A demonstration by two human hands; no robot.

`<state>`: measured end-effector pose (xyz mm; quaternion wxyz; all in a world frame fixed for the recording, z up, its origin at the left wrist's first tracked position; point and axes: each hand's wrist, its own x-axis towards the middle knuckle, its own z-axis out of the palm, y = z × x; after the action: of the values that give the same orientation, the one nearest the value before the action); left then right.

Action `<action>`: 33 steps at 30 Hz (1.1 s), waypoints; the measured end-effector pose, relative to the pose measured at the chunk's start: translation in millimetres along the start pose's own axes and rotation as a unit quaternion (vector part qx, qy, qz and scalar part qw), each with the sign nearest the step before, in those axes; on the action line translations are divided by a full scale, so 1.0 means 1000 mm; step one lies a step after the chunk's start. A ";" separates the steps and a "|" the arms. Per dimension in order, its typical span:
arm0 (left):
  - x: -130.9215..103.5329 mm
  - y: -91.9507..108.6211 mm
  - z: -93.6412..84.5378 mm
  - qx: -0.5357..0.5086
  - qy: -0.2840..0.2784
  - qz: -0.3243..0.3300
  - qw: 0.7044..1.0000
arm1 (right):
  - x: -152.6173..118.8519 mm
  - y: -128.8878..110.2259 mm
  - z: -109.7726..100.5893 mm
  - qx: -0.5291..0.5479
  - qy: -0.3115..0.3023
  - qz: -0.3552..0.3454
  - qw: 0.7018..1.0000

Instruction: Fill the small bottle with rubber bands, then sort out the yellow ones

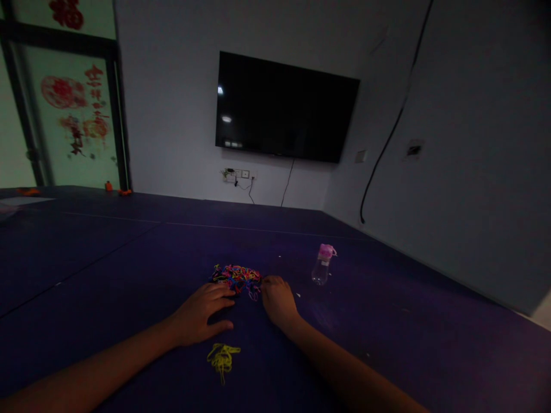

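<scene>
A heap of small rubber bands (239, 276) in many colours lies on the dark blue-purple surface (129, 275). My left hand (204, 312) rests at the heap's near left side, fingers stretched out over its edge and thumb spread apart; it grips nothing visible. At the heap's right edge is my right hand (279, 298), its fingers curled downward against the bands. The back of that hand hides its fingertips, so I cannot make out what is between them. Nearer to me, below my left hand, sits a separate small tangle of yellow rubber bands (222, 360).
A clear bottle with a pink lid (321, 269) stands to the right of my right hand. Small white scraps (298, 295) dot the surface. Farther off are a wall-mounted television (286, 109), a hanging black cable (387, 140) and small orange objects (124, 193) near the door.
</scene>
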<state>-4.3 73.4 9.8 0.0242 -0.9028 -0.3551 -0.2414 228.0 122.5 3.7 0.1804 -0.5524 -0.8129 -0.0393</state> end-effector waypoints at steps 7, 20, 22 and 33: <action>-0.001 -0.004 0.004 0.020 0.025 -0.001 0.999 | 0.001 0.000 0.002 0.060 0.053 -0.007 0.997; 0.001 -0.011 0.010 0.073 0.076 -0.088 0.990 | -0.035 -0.041 -0.007 0.262 0.176 -0.368 0.875; 0.001 -0.013 0.011 0.082 0.065 -0.107 0.989 | -0.042 -0.049 -0.007 0.262 0.142 -0.406 0.864; -0.001 -0.022 0.018 0.089 0.039 -0.114 0.989 | -0.042 -0.046 -0.015 0.174 0.033 -0.377 0.909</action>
<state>-11.7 92.8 -9.3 0.0907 -0.8408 -0.4742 -0.2449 203.3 63.6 9.5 0.2723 -0.1626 -0.9482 0.0198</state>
